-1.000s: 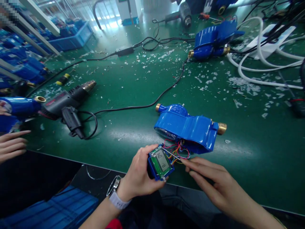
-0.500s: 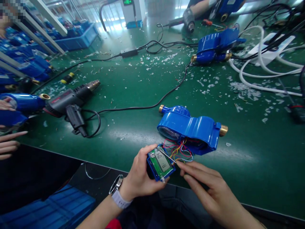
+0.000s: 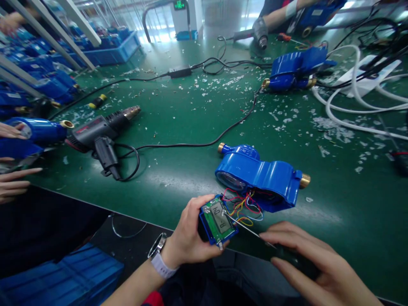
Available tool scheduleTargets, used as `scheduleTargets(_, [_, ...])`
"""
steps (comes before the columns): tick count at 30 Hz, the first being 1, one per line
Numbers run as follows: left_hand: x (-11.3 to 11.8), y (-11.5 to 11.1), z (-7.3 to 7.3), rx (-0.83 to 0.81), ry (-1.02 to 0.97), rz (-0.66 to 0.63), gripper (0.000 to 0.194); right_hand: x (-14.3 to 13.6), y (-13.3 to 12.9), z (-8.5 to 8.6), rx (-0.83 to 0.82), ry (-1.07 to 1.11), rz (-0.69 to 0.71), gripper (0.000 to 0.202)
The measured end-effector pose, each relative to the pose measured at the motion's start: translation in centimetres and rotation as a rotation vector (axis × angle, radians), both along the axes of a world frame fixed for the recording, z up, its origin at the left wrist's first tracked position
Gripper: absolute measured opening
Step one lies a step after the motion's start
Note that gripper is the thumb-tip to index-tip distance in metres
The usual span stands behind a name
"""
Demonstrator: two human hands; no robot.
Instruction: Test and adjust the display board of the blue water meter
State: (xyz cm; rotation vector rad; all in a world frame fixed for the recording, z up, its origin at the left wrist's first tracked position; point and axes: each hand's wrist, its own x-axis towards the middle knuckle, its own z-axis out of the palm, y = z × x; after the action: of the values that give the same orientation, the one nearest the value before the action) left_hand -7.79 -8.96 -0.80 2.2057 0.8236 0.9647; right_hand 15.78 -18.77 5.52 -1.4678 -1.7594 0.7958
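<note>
My left hand (image 3: 193, 233) grips a small green circuit board (image 3: 219, 219) in a blue frame, its LCD facing up. In my right hand (image 3: 306, 255) is a screwdriver with a dark handle (image 3: 295, 260); its thin metal shaft (image 3: 247, 229) reaches over the board's right edge, the tip by the display. Whether the tip touches the board I cannot tell. Thin coloured wires (image 3: 245, 208) run from the board to a blue water meter (image 3: 259, 174) with brass ends, lying on the green table just beyond my hands.
A heat gun (image 3: 102, 136) lies on the left, its black cord crossing the table. Another blue meter (image 3: 290, 70) and white cables (image 3: 331, 106) are at the back right. A co-worker's hands (image 3: 14, 182) are at the left edge. Plastic scraps (image 3: 331, 127) litter the surface.
My right hand has drawn back to the right and down, showing more of the screwdriver's shaft and handle. My left hand still holds the board. The whole view has shifted slightly.
</note>
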Motion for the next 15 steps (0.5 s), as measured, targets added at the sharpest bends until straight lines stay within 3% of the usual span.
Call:
scheduleTargets(6, [-0.1,-0.1,0.0,-0.008,0.014,0.001,0.087,-0.2,0.1,0.1,0.132,-0.157,0.033,0.033])
scheduleTargets(15, [-0.2,0.0,-0.2,-0.004,0.007,-0.012,0.088,-1.4,0.2,0.1,0.123,-0.176,0.059,0.036])
